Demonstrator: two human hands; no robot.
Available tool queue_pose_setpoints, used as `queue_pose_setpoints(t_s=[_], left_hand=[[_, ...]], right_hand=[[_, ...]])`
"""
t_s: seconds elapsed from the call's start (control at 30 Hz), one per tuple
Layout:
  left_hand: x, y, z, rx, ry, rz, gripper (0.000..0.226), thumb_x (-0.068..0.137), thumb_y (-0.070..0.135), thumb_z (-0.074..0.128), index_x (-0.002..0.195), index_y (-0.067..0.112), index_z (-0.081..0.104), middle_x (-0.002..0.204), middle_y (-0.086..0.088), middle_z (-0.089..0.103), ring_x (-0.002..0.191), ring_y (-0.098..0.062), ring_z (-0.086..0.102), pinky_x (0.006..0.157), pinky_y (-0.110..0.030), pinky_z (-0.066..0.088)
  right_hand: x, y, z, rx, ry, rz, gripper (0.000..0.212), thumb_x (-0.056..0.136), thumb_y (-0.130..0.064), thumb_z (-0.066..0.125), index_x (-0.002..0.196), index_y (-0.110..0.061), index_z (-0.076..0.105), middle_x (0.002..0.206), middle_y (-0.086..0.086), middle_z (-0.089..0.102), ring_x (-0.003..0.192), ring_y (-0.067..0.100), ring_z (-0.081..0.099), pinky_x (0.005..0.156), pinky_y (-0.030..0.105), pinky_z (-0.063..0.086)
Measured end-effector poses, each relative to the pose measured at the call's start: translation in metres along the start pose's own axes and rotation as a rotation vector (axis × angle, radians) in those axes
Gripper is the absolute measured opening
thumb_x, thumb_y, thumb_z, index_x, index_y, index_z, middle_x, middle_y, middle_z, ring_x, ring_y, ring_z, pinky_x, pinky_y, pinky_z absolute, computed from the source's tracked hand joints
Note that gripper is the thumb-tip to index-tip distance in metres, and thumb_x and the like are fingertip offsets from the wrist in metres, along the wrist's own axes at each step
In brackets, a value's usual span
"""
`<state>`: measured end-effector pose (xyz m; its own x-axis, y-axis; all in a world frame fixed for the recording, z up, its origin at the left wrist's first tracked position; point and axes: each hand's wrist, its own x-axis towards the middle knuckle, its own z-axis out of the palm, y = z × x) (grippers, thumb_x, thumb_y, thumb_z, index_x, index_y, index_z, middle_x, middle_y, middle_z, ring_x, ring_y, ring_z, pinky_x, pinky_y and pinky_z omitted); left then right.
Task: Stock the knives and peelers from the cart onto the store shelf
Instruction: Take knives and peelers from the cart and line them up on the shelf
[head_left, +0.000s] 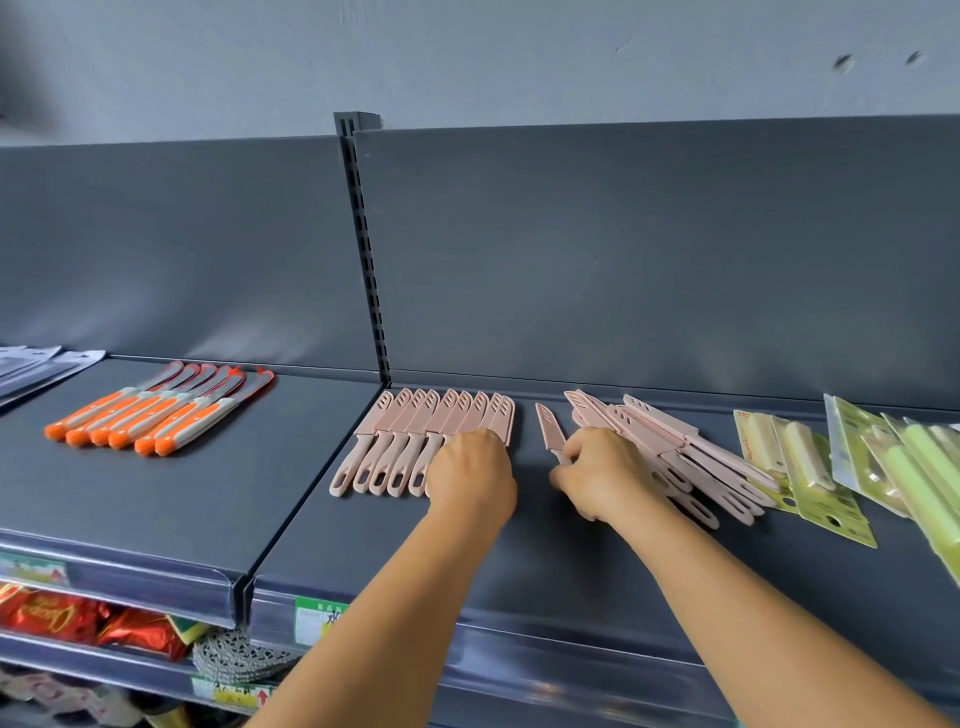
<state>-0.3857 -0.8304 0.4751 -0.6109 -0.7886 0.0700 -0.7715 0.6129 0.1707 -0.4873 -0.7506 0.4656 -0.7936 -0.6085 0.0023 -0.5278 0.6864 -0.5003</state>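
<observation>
Presently the work is at the arranging stage on the store shelf (519, 551); no cart is in view. A neat row of pink sheathed knives (415, 441) lies side by side at the left of the right-hand shelf bay, sheaths toward the back panel, handles toward the front edge. The left hand (470, 475) rests on the right end of that row, knuckles up, fingers curled down over the last handles; whether they actually grasp a handle cannot be told, as the fingertips are hidden. The right hand (597, 475) holds a single pink knife (549, 428) by its handle, fingers clenched round it, the sheathed blade pointing toward the back panel, in the gap between the row and a loose pile of pink knives (670, 457) just beside the right hand.

Judgement: the step in hand is moving one knife from the pile into the row. The next move calls for sliding it leftward until it lies parallel against the last knife, handle ends level, while the left hand steadies the row against being pushed askew.

Also noted: orange-handled knives (156, 415) lie grouped on the left bay, well apart. Carded peelers (815, 467) in yellow-green packs lie to the right of the pile, overlapping and not squared. Substantial sorting remains.
</observation>
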Motion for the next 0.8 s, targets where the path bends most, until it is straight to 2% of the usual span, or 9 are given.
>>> queue_pose_setpoints(t_s=[0.1,0.17,0.23,0.33,0.43,0.53,0.67,0.73,0.8], left_hand=[[0.002,-0.002,0.002,0.021,0.002,0.007,0.031,0.089,0.013,0.054,0.119,0.007,0.051,0.118,-0.011,0.06,0.108,-0.028,0.06,0.072,-0.031,0.048],[0.003,-0.004,0.001,0.001,0.01,0.009,0.034,0.091,0.023,0.055,0.121,0.008,0.05,0.121,-0.011,0.056,0.109,-0.029,0.058,0.071,-0.031,0.043],[0.004,-0.01,-0.002,-0.003,0.021,0.062,0.037,0.094,0.034,0.051,0.122,0.009,0.05,0.124,-0.011,0.048,0.114,-0.03,0.052,0.077,-0.033,0.04],[0.012,-0.031,0.001,0.108,0.03,0.336,0.039,0.099,0.036,0.038,0.132,0.018,0.048,0.138,-0.004,0.038,0.128,-0.026,0.036,0.098,-0.036,0.034],[0.017,-0.049,0.009,0.165,-0.078,0.557,0.044,0.102,0.036,0.029,0.144,0.024,0.032,0.154,0.009,0.021,0.144,-0.018,0.014,0.11,-0.04,0.019],[0.017,-0.053,0.013,0.162,-0.084,0.594,0.047,0.103,0.035,0.023,0.148,0.022,0.025,0.155,0.011,0.02,0.146,-0.015,0.01,0.111,-0.04,0.016],[0.017,-0.052,0.016,0.122,-0.057,0.591,0.045,0.103,0.034,0.025,0.144,0.017,0.031,0.152,0.005,0.028,0.142,-0.014,0.019,0.11,-0.036,0.017],[0.018,-0.052,0.018,0.084,-0.06,0.58,0.046,0.103,0.037,0.024,0.144,0.018,0.031,0.153,0.003,0.026,0.142,-0.014,0.018,0.111,-0.035,0.016],[0.018,-0.053,0.019,0.049,-0.109,0.562,0.052,0.103,0.04,0.021,0.151,0.022,0.018,0.16,0.004,0.013,0.146,-0.013,0.008,0.115,-0.037,0.009]], right_hand=[[-0.001,-0.007,0.001,0.041,-0.01,-0.016,0.007,0.081,-0.023,0.062,0.083,-0.017,0.06,0.074,0.005,0.058,0.073,0.027,0.053,0.05,0.025,0.032],[-0.001,-0.013,0.002,0.062,-0.017,-0.023,0.01,0.083,-0.023,0.062,0.089,-0.015,0.064,0.079,0.006,0.063,0.079,0.027,0.058,0.059,0.027,0.04],[-0.002,-0.018,0.002,0.089,-0.023,-0.026,0.013,0.084,-0.024,0.062,0.093,-0.015,0.065,0.086,0.007,0.067,0.084,0.027,0.061,0.065,0.029,0.044],[-0.002,-0.023,0.006,0.086,-0.01,-0.022,0.011,0.085,-0.023,0.061,0.094,-0.017,0.065,0.09,0.005,0.065,0.081,0.026,0.056,0.064,0.026,0.041],[-0.002,-0.028,0.01,0.036,0.015,-0.029,0.005,0.085,-0.019,0.057,0.084,-0.016,0.061,0.084,0.005,0.061,0.076,0.026,0.052,0.059,0.024,0.037],[-0.001,-0.034,0.015,-0.011,0.019,-0.03,0.015,0.087,-0.019,0.055,0.072,-0.016,0.052,0.076,0.005,0.055,0.072,0.027,0.05,0.046,0.023,0.028],[-0.001,-0.041,0.018,-0.042,0.004,-0.015,0.035,0.087,-0.019,0.055,0.059,-0.019,0.036,0.063,0.001,0.041,0.071,0.027,0.044,0.044,0.025,0.021],[0.0,-0.043,0.021,-0.052,-0.004,-0.013,0.032,0.088,-0.02,0.054,0.06,-0.019,0.039,0.067,0.003,0.046,0.073,0.027,0.046,0.046,0.025,0.025],[-0.002,-0.047,0.022,-0.074,-0.021,-0.029,0.015,0.091,-0.021,0.052,0.077,-0.016,0.058,0.087,0.007,0.059,0.082,0.027,0.055,0.057,0.025,0.038]])
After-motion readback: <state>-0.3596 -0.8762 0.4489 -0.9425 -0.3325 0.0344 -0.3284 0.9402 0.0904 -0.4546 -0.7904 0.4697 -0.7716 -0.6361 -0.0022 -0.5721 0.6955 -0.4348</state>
